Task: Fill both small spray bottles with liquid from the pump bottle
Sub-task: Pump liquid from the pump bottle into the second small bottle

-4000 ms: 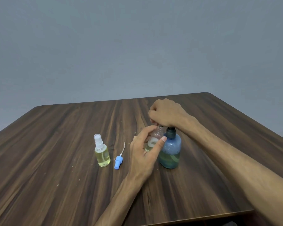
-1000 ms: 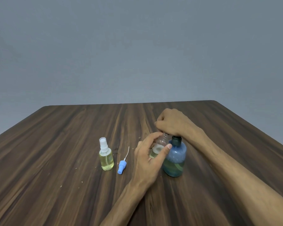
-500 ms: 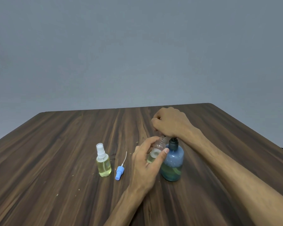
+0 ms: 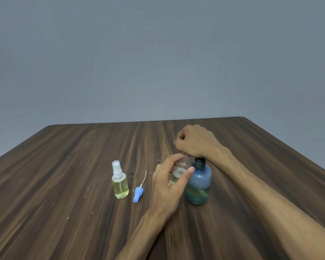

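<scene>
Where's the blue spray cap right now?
The blue spray cap lies on the wooden table, between the capped spray bottle of yellow liquid and the left hand.

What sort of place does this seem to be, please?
Probably a plain indoor room with a tabletop workspace, not clearly a kitchen or lab: a dark wooden table, a bare grey wall, and only a few bottles, such as the blue pump bottle.

Blue pump bottle [image 4: 198, 186] upright; uncapped spray bottle [image 4: 180, 170] tilted against it; filled capped spray bottle [image 4: 120, 183] left.
</scene>
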The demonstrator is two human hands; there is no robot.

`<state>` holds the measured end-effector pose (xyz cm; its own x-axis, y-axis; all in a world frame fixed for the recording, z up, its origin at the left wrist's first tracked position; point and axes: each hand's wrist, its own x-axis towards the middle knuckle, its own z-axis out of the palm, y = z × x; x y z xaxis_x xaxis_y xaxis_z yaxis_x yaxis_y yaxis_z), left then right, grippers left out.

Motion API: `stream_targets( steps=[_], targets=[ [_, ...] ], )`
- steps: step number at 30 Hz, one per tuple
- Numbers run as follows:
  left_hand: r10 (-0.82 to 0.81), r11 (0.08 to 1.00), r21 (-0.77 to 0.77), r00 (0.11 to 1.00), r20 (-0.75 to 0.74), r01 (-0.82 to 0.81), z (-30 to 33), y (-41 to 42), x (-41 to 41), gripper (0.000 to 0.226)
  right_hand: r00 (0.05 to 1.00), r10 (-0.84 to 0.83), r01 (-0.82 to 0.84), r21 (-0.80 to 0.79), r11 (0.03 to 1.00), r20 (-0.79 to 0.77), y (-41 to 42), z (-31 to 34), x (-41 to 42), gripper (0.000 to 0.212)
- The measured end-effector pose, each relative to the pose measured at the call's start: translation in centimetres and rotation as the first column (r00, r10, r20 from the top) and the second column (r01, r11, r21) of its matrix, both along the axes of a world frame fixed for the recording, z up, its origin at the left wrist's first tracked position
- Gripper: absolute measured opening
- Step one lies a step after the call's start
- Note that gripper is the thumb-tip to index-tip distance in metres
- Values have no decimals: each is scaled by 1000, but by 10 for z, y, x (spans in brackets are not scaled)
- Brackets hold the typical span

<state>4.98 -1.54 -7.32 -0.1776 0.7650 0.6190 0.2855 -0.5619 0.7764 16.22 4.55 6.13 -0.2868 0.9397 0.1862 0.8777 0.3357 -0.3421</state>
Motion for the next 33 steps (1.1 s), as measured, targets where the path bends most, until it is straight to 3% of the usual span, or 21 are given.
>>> stream_targets(
  steps=[3,7,12,16,21,26,30,33],
  targets=[
    [2,1000,0,1000,-7,-2,-2,0,-1,35,999,9,-7,51,999,-42,0,4,1,30],
    [4,1000,8,1000,-7,-4,1,0,0,35,1000,-4,4,-7,1000,-8,0,-1,1,29],
    [5,1000,5,1000,-1,-5,-2,1,-1,38,999,6,-3,80,997,-41,1,4,2,31],
    [-2,1000,0,1000,7,2,0,1,1,36,1000,2,-2,1,1000,-9,-1,-1,1,34],
    [2,1000,-2,1000,9,-2,-2,0,0,38,998,8,-3,88,996,-61,0,2,2,31],
    [-3,1000,3,1000,7,3,-2,1,0,36,1000,7,-7,13,1000,14,-3,-1,0,32],
    [0,1000,-21,1000,11,0,-4,2,0,38,997,32,-27,79,997,-63,-1,5,2,30],
    [0,1000,-15,1000,6,0,-3,3,-1,37,998,25,-22,43,999,-51,1,1,2,28]
  ],
)
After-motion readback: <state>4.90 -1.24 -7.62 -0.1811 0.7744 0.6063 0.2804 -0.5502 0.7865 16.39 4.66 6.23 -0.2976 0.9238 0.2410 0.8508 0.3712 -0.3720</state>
